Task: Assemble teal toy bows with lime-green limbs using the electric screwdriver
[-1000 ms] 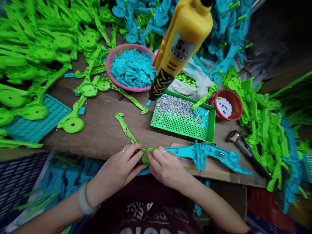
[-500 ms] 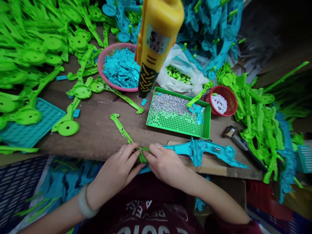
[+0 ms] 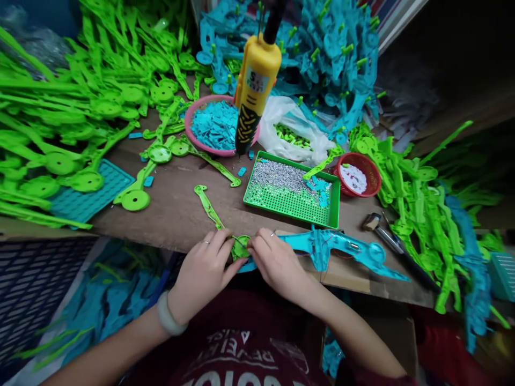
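Observation:
At the table's front edge lies a lime-green plastic arm piece (image 3: 208, 206) whose round end (image 3: 241, 247) sits between my hands. My left hand (image 3: 205, 265) is closed on the left side of that round end, thumb below it. My right hand (image 3: 279, 265) has its fingertips pinched together at the right rim; what they pinch is mostly hidden. A thin dark strand, which looks like a wire, crosses the round end towards these fingertips. Partly under my right hand, a long blue plastic piece (image 3: 319, 249) with thin wires and a small metal part extends to the right.
A yellow electric screwdriver (image 3: 257, 80) hangs over the table. Behind are a pink basket (image 3: 193, 136) of blue pieces, a green tray (image 3: 289, 212) of screws and a red basket (image 3: 372, 185). A hammer (image 3: 398, 249) lies right. Green pieces (image 3: 132, 96) are heaped left.
My view has shifted, showing more of the back of the table. My right fingertips have drawn back from inside the round end to its right rim, uncovering more of it.

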Demonstrator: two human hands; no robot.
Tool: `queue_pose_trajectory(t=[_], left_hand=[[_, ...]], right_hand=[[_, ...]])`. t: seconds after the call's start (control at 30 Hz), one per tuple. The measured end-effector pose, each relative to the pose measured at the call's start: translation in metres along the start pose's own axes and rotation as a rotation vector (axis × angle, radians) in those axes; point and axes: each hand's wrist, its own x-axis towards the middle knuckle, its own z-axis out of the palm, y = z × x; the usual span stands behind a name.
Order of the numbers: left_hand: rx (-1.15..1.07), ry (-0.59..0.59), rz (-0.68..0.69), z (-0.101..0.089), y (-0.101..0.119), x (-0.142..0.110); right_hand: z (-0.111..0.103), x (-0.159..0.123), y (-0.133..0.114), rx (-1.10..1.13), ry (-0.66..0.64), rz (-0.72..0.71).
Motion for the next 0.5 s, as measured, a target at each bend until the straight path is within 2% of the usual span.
queue_pose_trajectory(t=[0.13, 0.37, 0.5], left_hand=[[-0.001, 0.021, -0.016, 0.004, 0.002, -0.001], [-0.029, 0.016, 0.004, -0.003, -0.004, 0.011], [-0.072, -0.018, 0.134, -0.007, -0.003, 0.018]], right_hand=[[-0.003, -0.003, 0.009, -0.069, -0.022, -0.116], [-0.008, -0.002, 0.047, -0.031, -0.022, -0.279], [-0.008, 0.004, 0.052, 0.012, -0.068, -0.21]])
